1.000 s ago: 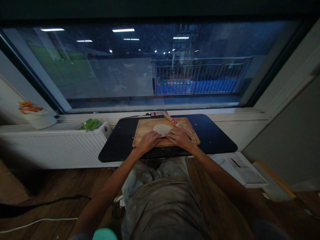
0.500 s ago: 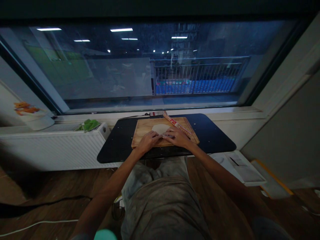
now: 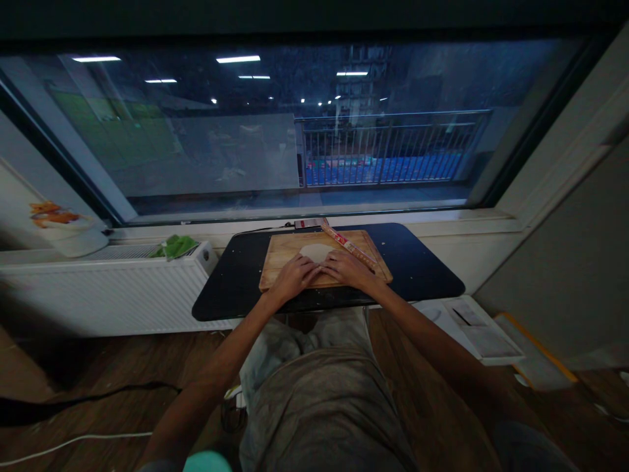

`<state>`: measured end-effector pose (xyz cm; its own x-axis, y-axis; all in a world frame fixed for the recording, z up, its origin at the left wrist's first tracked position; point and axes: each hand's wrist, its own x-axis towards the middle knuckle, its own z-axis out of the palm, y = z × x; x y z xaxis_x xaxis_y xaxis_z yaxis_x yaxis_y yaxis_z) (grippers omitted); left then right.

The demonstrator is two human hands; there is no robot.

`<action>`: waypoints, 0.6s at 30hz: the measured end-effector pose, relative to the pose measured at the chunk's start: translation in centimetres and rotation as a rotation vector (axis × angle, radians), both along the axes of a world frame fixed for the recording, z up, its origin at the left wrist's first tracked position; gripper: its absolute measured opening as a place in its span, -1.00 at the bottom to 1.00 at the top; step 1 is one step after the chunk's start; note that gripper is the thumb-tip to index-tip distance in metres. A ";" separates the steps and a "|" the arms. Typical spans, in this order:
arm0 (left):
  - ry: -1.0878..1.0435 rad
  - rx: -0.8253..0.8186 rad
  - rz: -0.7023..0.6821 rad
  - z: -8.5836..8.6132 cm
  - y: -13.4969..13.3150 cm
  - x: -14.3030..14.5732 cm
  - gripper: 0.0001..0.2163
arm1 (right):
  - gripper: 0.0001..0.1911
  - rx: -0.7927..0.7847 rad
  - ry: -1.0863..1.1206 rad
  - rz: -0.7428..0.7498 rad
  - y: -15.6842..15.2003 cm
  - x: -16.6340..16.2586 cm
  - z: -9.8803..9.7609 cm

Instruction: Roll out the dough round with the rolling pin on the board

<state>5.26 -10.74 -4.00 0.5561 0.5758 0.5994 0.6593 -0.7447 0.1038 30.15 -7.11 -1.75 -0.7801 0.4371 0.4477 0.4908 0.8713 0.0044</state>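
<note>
A pale flat round of dough lies on a wooden board that rests on a small black table. My left hand lies on the board with its fingertips touching the dough's near left edge. My right hand rests close beside it, fingers reaching the dough's near right edge. Both hands have their fingers stretched fairly flat over the dough's rim. A red patterned rolling pin lies slantwise on the board just beyond my right hand.
A large dark window fills the wall behind the table. A white radiator stands to the left with a green cloth on top. Cables run over the wooden floor at the left. White flat items lie on the floor at the right.
My two hands have drawn closer together at the near edge of the dough, and less of the dough shows. The view shifted slightly.
</note>
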 end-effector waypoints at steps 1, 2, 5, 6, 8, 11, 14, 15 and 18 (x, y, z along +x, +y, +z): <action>0.003 -0.020 -0.002 0.2 0.1 0.0 -0.73 | -0.73 0.012 -0.008 0.000 0.0 -0.1 0.0; 0.013 -0.037 -0.005 0.4 0.2 0.1 -0.75 | -0.72 0.023 -0.014 -0.001 0.0 -0.1 0.0; 0.066 -0.062 -0.002 0.7 0.6 0.1 -0.80 | -0.71 0.031 -0.013 0.001 -0.1 -0.2 0.0; 0.082 -0.067 0.003 0.7 0.6 0.1 -0.81 | -0.73 0.021 -0.006 0.008 -0.2 -0.1 0.1; 0.098 -0.083 0.008 0.6 0.7 0.1 -0.81 | -0.76 -0.013 0.028 0.021 -0.5 0.3 0.2; 0.111 -0.104 0.008 0.4 0.5 0.0 -0.80 | -0.80 -0.095 0.086 0.031 -0.6 1.3 0.4; 0.136 -0.100 0.012 0.1 0.4 0.0 -0.80 | -0.79 -0.202 0.085 0.049 -0.4 2.2 0.6; 0.143 -0.096 0.011 0.0 0.4 0.0 -0.80 | -0.79 -0.230 0.078 0.059 -0.3 2.4 0.7; 0.138 -0.086 0.002 -0.1 0.3 -0.2 -0.80 | -0.80 -0.270 0.060 0.089 -0.1 2.3 1.0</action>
